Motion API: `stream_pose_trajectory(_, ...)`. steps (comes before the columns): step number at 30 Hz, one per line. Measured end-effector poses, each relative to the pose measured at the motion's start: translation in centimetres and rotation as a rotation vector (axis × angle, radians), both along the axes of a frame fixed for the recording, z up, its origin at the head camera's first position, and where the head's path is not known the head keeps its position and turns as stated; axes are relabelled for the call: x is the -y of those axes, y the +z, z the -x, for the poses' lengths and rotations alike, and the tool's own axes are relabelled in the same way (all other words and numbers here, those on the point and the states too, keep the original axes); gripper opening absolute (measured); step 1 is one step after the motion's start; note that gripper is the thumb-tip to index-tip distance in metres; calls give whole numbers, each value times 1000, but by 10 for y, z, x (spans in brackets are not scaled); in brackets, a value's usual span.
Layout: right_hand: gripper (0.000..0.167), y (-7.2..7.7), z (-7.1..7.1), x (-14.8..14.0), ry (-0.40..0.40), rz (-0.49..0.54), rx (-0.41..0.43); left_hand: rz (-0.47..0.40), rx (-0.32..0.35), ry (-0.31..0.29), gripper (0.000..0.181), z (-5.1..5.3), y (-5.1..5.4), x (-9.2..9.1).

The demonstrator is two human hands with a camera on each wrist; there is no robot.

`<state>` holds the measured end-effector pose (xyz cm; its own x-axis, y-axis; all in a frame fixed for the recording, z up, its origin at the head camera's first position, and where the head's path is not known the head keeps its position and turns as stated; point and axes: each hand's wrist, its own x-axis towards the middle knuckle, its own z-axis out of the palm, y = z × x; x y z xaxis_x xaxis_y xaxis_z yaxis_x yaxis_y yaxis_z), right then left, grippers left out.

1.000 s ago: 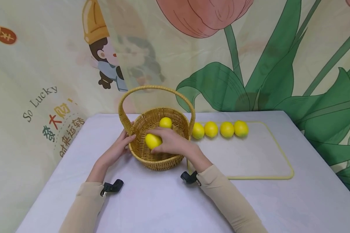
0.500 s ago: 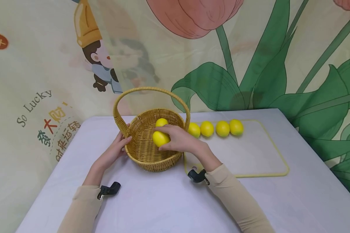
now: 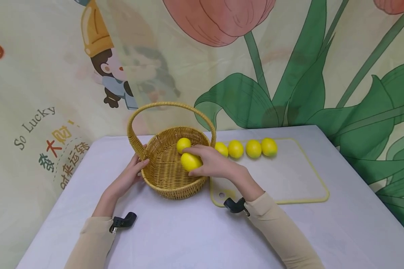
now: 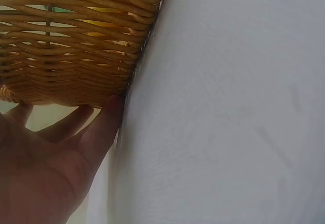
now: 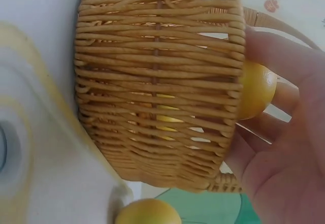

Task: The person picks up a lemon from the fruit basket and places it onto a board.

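Note:
A wicker basket [image 3: 168, 192] with a tall arched handle stands on the table. My left hand [image 3: 124, 180] rests against its left side near the handle's base; in the left wrist view its fairly straight fingers [image 4: 104, 127] touch the woven wall. My right hand [image 3: 215, 162] reaches over the right rim and holds a lemon [image 3: 190, 162] between thumb and fingers. That lemon [image 5: 258, 89] shows above the rim in the right wrist view. Another lemon [image 3: 183, 145] lies in the basket, just behind the held one.
A pale cutting board [image 3: 272, 183] with a yellow border lies right of the basket. Several lemons [image 3: 253, 149] stand in a row along its far edge, the leftmost partly hidden. A printed cloth [image 3: 222, 86] hangs behind the white table [image 3: 175, 235].
My right hand has moved the lemon rightward inside the basket, from its middle toward the right wall. My left hand stays at the basket's side. The head view has shifted slightly.

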<state>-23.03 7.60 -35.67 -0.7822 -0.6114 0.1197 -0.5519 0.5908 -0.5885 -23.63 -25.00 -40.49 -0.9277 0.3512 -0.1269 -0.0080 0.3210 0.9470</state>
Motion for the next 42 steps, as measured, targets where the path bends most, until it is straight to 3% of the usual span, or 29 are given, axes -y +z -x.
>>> stream_pose_trajectory(12,71,9,-10,-14,-1,34,-8,5,15,11,71,-2,-3,1)
stream_pose_trajectory(25,68,36,-22,-43,-16,76,44,1,-4,-3,70,1,-3,0)
stream_pose_trajectory(34,68,35,-23,-59,-15,106,93,8,-2,2,70,0,-3,0)
stream_pose_trajectory(42,66,43,-27,-74,-56,146,122,9,-8,2,69,0,-3,0)
